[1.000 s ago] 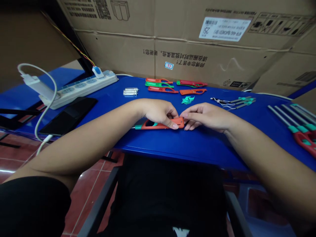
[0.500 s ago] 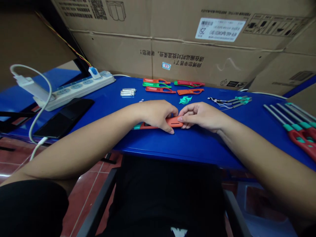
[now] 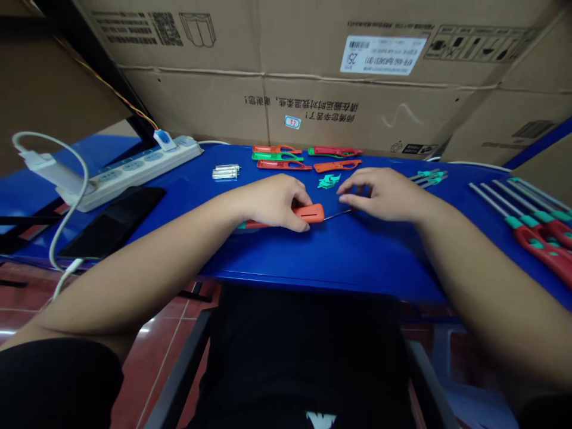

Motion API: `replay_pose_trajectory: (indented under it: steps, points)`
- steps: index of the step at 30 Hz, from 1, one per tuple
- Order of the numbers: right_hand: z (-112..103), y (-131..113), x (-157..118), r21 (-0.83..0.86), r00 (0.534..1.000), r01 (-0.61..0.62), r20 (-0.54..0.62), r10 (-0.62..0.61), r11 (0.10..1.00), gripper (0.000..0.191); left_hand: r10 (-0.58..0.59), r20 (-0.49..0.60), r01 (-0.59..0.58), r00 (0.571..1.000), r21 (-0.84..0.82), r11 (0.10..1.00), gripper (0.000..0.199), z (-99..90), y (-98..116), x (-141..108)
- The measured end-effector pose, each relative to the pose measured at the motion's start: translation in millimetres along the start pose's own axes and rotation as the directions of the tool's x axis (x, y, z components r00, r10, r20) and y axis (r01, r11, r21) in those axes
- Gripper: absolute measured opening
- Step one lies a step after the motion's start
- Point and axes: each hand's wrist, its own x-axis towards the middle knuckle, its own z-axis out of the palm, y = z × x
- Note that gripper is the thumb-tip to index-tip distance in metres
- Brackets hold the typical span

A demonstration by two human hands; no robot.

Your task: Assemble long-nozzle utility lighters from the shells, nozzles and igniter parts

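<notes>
- Head view: the orange casing (image 3: 311,213), landmark for everything here, lies low over the blue table (image 3: 277,256), its slotted end pointing right and a teal tip showing at its left end.
- The left hand (image 3: 277,199) is clamped on the casing, thumb on the near side, fingers on the far side.
- A thin dark rod (image 3: 338,214) runs from the casing's right end toward the right hand (image 3: 386,193).
- That hand's thumb and forefinger tips are apart; I cannot tell whether its hidden fingers grip the rod.
- Just beyond the casing's right end: teal pieces (image 3: 328,181).
- Farther beyond it: coloured shells (image 3: 267,156) in two groups.
- Beyond it to the left: clear tubes (image 3: 226,173).
- Well left of it: a black phone (image 3: 111,223) and a power strip (image 3: 147,164).
- Well right of it: red lighters (image 3: 543,253) with metal stems.
</notes>
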Motion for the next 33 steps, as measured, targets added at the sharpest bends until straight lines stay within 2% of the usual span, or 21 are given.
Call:
replay_pose_trajectory:
  steps: [2,4,8,12,15,17,18,20,22,23,25,27,29,31,33]
  points:
    - [-6,18,1,-0.152,0.985,0.141,0.116,-0.124,0.978,0.033,0.005,0.003,-0.005,1.000,0.029,1.000,0.028,1.1,-3,2]
    - [-10,31,3,-0.182,0.968,0.188,0.203,-0.150,0.965,0.038,-0.003,0.035,0.003,0.999,0.014,1.000,0.037,2.9,-6,4]
    - [-18,43,3,-0.213,0.955,0.217,0.249,-0.162,0.953,0.026,-0.039,0.066,0.045,0.997,-0.090,0.995,0.062,7.4,-12,8]
    - [-30,46,-2,-0.227,0.945,0.245,0.272,-0.180,0.942,0.022,0.009,0.071,0.001,0.997,-0.127,0.992,0.061,12.4,-18,11]
    - [-35,42,-7,-0.219,0.969,0.180,0.209,-0.134,0.959,0.025,0.037,0.018,-0.035,0.999,-0.120,0.992,0.060,16.0,-19,13]
    - [-35,36,-8,-0.225,0.983,0.135,0.149,-0.103,0.965,0.027,0.045,-0.122,-0.059,0.992,-0.112,0.992,0.061,17.9,-18,14]
    - [-33,31,-9,-0.243,0.985,0.146,0.121,-0.119,0.959,0.029,0.054,-0.218,-0.077,0.974,-0.097,0.992,0.061,18.6,-17,14]
    - [-30,19,-9,-0.287,0.971,0.237,0.097,-0.218,0.928,0.031,0.074,-0.415,-0.101,0.907,-0.044,0.994,0.057,19.5,-15,15]
    - [-26,8,-9,-0.292,0.941,0.339,0.095,-0.325,0.894,0.029,0.076,-0.531,-0.083,0.844,0.012,0.997,0.044,19.6,-15,15]
    - [-24,3,-10,-0.273,0.927,0.373,0.078,-0.366,0.887,0.028,0.078,-0.546,-0.073,0.834,0.032,0.997,0.037,19.4,-15,15]
    - [-20,-4,-11,-0.203,0.917,0.389,-0.010,-0.399,0.899,0.024,0.089,-0.515,-0.072,0.853,0.054,0.996,0.023,18.7,-15,16]
    - [-16,-8,-13,-0.071,0.918,0.358,-0.153,-0.365,0.931,0.021,0.115,-0.457,-0.097,0.882,0.062,0.993,0.016,17.9,-15,16]
    - [-12,-11,-14,0.130,0.923,0.326,-0.260,-0.285,0.937,0.028,0.111,-0.436,-0.102,0.893,0.045,0.994,0.014,17.2,-15,16]
    - [-8,-13,-15,0.294,0.917,0.331,-0.324,-0.232,0.896,0.031,0.085,-0.437,-0.096,0.896,-0.003,0.995,0.015,16.7,-16,16]
    - [-4,-15,-15,0.342,0.894,0.376,-0.378,-0.240,0.861,0.025,0.070,-0.438,-0.105,0.896,-0.056,0.993,0.015,16.7,-16,17]
